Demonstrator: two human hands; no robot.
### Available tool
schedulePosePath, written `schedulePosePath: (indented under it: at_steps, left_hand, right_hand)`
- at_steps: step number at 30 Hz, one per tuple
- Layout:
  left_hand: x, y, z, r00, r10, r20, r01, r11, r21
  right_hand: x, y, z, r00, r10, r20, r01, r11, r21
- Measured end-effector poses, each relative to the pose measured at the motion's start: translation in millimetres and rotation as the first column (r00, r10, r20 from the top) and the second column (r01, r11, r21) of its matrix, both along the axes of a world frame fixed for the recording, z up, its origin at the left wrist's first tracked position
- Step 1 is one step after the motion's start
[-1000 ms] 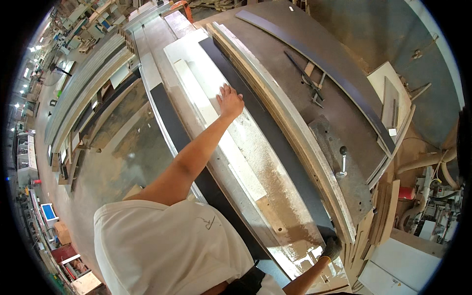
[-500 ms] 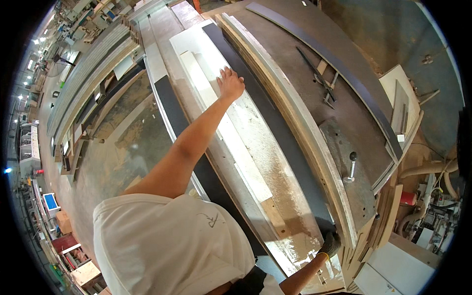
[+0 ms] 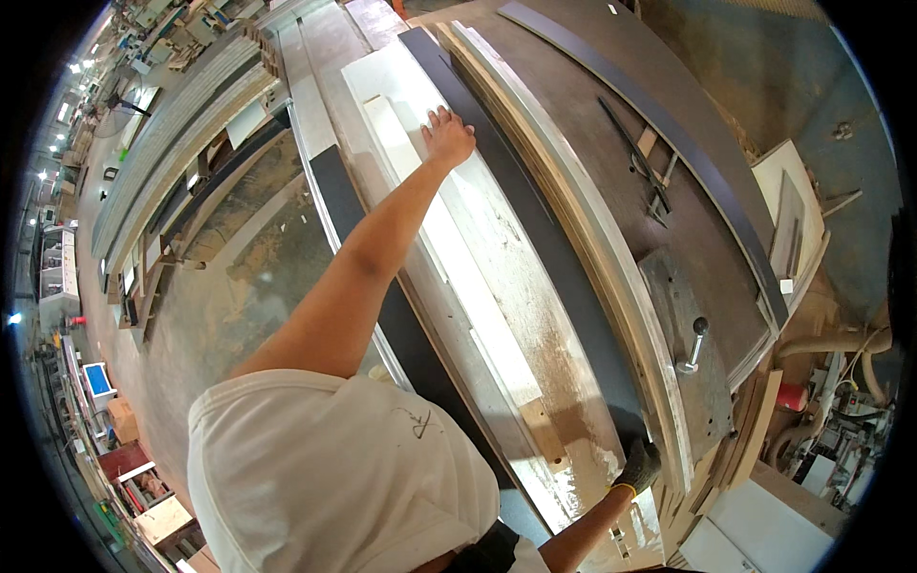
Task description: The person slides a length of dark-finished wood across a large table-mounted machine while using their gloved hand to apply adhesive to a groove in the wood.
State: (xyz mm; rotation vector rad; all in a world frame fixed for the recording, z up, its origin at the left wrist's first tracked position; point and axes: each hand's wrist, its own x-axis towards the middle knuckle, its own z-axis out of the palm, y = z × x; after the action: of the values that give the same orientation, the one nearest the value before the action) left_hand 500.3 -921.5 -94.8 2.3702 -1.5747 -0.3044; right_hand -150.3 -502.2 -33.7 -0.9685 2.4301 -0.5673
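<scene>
Long white panel (image 3: 478, 258) lying flat on the dusty machine table (image 3: 564, 344), beside a dark strip (image 3: 535, 220). Near: gloved right hand (image 3: 638, 466) closed on the dark strip's near end, as before. Far: bare left hand (image 3: 447, 136) pressed flat with fingers spread on the panel, arm fully stretched, reaching a little farther than earlier.

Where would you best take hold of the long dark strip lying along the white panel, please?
Probably at its near end, where the gloved right hand already sits, with the bare left hand steadying further along. The dark strip is long, thin and flat, so two spread grips from the person's side would likely keep it from sagging against the white panel.
</scene>
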Motion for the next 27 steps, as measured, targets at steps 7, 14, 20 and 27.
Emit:
schedulePosePath:
  at_steps: [7,14,20,27]
  left_hand:
    - [34.1,-28.1,-10.9,0.997,0.062,0.034,-0.061,0.998,-0.027]
    - [65.4,-52.7,-16.2,0.997,0.060,0.053,-0.060,0.998,-0.018]
    - [86.1,-65.3,-4.8,0.999,0.032,0.029,-0.033,0.997,0.064]
    - [101.7,-66.9,17.1,0.995,-0.086,-0.043,0.087,0.996,0.002]
  right_hand:
    - [57.1,-25.5,19.6,0.989,-0.102,0.109,0.115,0.986,-0.119]
    - [66.9,-42.4,11.6,0.995,-0.071,0.065,0.073,0.997,-0.034]
    - [86.0,-57.0,8.5,0.986,-0.096,0.134,0.104,0.993,-0.056]
    - [116.8,-75.6,16.8,0.976,-0.004,0.217,0.034,0.991,-0.133]
